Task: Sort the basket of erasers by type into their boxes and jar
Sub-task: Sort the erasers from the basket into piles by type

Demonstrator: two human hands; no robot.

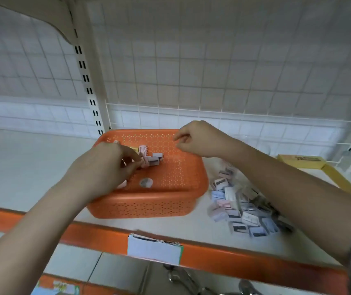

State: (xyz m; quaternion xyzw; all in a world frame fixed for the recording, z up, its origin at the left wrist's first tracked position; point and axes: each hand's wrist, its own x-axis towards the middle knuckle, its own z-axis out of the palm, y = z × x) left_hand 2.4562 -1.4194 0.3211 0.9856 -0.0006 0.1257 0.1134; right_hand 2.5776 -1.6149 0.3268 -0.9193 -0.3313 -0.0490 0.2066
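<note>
Nearest the viewer, a white paper label (154, 249) is fixed to the orange front edge (223, 259) of the shelf (32, 167), below and between the two forearms.

Just beyond that edge sits the orange perforated basket (144, 206), resting on the shelf surface. The left hand (102, 167) reaches into the basket from its left side. Its fingers are curled and bunched around several small pink erasers (149, 160); the picture is blurred, so the exact number held cannot be told. A pink piece (121, 184) shows under the heel of this hand. A round grey eraser (146, 182) lies alone on the basket floor, just right of the left hand. A few more pink and grey rectangular erasers (157, 155) lie beyond the left fingertips, near the basket's middle.

To the right of the basket, under the right forearm, a loose pile of sleeved erasers (242, 211) in pink, blue and white lies on the shelf, apart from the basket wall.

The right hand (200, 139) hovers above the far right corner of the basket. Its fingers are loosely curled, thumb and forefinger close together; whether they pinch anything cannot be told.

Farther right of the right hand, a yellow box (302, 161) rests on the shelf.

Behind everything stands a white wire grid panel (212, 67) and a slotted upright (89, 90).
</note>
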